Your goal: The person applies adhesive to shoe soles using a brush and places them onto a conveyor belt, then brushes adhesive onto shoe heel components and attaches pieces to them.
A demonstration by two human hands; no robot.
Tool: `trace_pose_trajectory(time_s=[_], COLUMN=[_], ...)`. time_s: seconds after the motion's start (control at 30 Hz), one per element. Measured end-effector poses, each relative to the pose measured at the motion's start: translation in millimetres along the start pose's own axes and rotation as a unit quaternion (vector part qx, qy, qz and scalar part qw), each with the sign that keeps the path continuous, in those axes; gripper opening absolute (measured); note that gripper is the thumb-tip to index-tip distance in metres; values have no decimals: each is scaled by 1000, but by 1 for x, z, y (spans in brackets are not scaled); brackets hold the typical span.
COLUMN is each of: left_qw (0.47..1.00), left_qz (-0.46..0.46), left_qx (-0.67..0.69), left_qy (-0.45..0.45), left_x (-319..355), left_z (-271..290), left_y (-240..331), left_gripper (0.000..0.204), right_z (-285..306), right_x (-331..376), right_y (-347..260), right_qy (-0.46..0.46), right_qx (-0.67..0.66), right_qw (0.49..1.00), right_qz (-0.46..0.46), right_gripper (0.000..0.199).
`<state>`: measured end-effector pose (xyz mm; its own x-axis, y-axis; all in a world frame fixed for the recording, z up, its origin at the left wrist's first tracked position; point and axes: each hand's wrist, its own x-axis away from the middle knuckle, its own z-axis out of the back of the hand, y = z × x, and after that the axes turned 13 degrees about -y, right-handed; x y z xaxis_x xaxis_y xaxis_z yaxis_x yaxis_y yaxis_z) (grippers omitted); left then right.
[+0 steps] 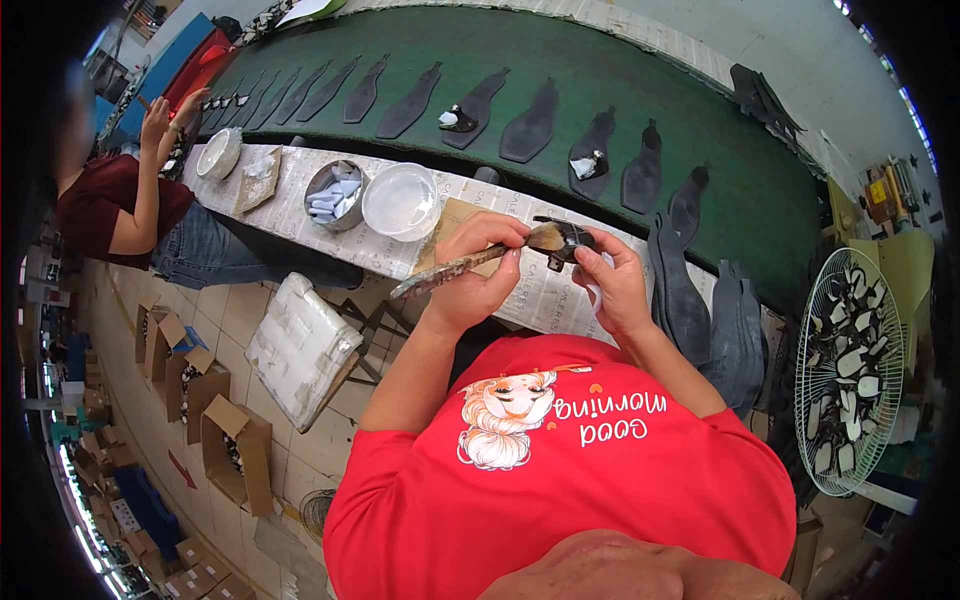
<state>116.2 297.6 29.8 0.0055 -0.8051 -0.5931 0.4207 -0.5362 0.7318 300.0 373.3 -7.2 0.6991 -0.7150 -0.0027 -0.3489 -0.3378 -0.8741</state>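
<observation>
My left hand (478, 268) is closed around a paintbrush (450, 274) with a splattered handle. Its tan bristles meet a small black shoe part (568, 240), which my right hand (616, 282) pinches between thumb and fingers. Something white (597, 297) shows under the right hand's fingers; I cannot make out what it is. Beyond the left hand, on the paper-covered table ledge (470, 193), stand a white tub (400, 203) with pale contents and a round tin (320, 178) holding white pieces.
A green conveyor belt (450, 45) carries a row of dark sole-shaped pads (528, 125), two bearing small parts. Dark pads (682, 290) overhang the ledge by my right arm. A wire basket (850, 370) of parts stands at right. Another person (130, 200) works at far left. Cartons (238, 450) line the floor.
</observation>
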Motion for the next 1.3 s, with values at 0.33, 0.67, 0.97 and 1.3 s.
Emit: trace_pose_trajectory(time_s=[0.33,0.67,0.97,1.3], left_qw=[1000,999,973,909], left_qz=[4,9,154,307], left_qx=[-12,-31,-113,-261], left_qy=[4,20,132,111], left_x=[2,3,14,11], left_z=[5,10,54,86], left_y=[-3,-4,-20,-64], left_gripper=[16,16,4,22], right_z=[1,0,0,10], right_x=[0,1,-1,-3], right_y=[1,2,2,15], right_qy=[1,5,-5,2], right_qx=[9,2,-14,-227], right_qw=[1000,1000,1000,966], right_qz=[-3,-2,-13,-121], right_gripper=[30,32,26,11])
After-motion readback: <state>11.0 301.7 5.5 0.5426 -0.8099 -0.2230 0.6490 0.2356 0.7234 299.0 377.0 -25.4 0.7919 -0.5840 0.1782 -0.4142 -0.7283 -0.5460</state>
